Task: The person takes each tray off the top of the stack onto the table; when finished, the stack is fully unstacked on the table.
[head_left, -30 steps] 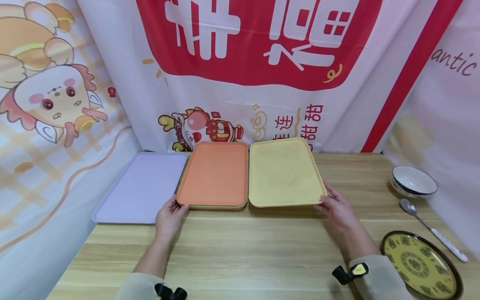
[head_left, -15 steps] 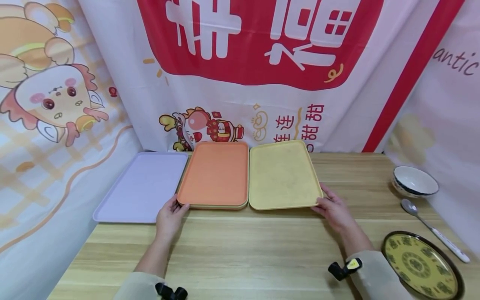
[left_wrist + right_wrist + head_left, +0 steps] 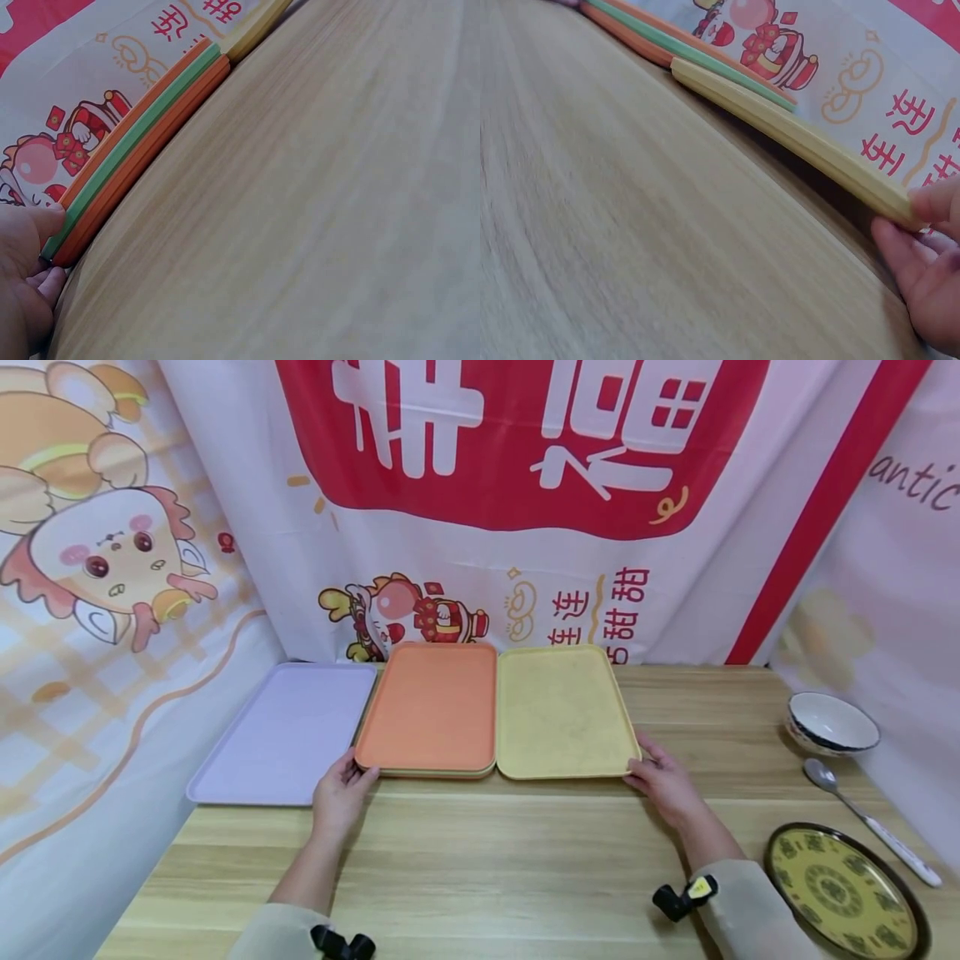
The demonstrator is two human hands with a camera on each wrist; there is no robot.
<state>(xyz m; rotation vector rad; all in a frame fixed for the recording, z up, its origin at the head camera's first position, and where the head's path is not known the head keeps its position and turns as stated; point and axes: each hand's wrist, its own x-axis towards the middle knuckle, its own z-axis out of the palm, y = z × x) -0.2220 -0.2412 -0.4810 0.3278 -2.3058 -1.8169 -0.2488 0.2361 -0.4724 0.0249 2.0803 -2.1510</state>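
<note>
My left hand [image 3: 342, 795] grips the near left corner of a tray stack, an orange tray [image 3: 427, 710] on top. In the left wrist view a green tray [image 3: 135, 154] shows between two orange ones, my thumb at the upper edge and fingers lower down. At its near right corner, my right hand [image 3: 667, 785] pinches a yellow tray [image 3: 566, 714] between thumb and fingers. This tray lies right beside the stack. A dark gap shows under its front edge in the right wrist view, so that side is raised off the table.
A lilac tray [image 3: 288, 735] lies left of the stack. On the right stand a white bowl [image 3: 832, 725], a spoon [image 3: 862, 818] and a patterned round plate [image 3: 836, 889] on the wooden table [image 3: 495, 868]. A printed curtain [image 3: 480, 552] hangs behind.
The yellow tray has come down and shifted slightly left, straightening beside the stack, with my right hand following. My left hand has stayed at the stack's corner.
</note>
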